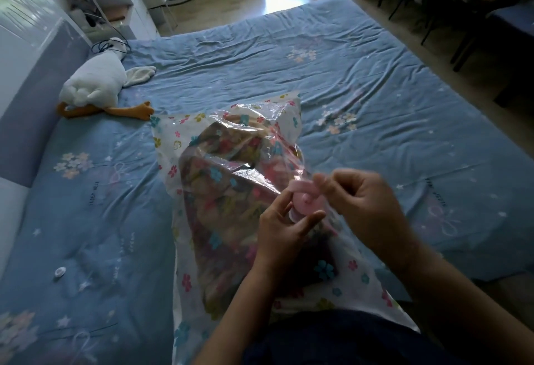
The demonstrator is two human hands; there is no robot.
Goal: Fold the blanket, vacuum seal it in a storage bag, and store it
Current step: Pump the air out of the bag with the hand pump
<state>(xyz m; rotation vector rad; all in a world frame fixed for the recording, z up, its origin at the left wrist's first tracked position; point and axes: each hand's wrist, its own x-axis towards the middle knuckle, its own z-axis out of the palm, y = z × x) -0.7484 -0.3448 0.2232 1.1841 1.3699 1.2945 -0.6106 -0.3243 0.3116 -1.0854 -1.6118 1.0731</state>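
Between the two hands, held up just above the bed [375,75], sits the pink air valve [306,201] of the flower-printed vacuum storage bag [179,145], and the folded blanket [231,191] shows through the clear plastic directly beyond and below them, already inside the bag. The left hand [284,230] is narrowed around the valve from underneath, thumb and fingers bracing its round base; the right hand [358,200] pinches what looks like the valve's cap or flap at its upper edge, though motion blur keeps me from saying exactly how the fingertips sit. The step in hand appears to be opening or setting the valve ahead of drawing out the air. To do it well, the left hand should keep the base steady and flat against the film so that the twisting or lifting by the right hand does not wrinkle or tear the plastic around the valve seat. The bag still looks loose and puffy, so the air is not yet out. Whether the bag's mouth is sealed I cannot tell; it should be checked before any suction. Far off to the left of the hands a small white round piece [60,271] lies on the sheet, possibly a loose cap, and a plush goose [95,81] rests beyond it.
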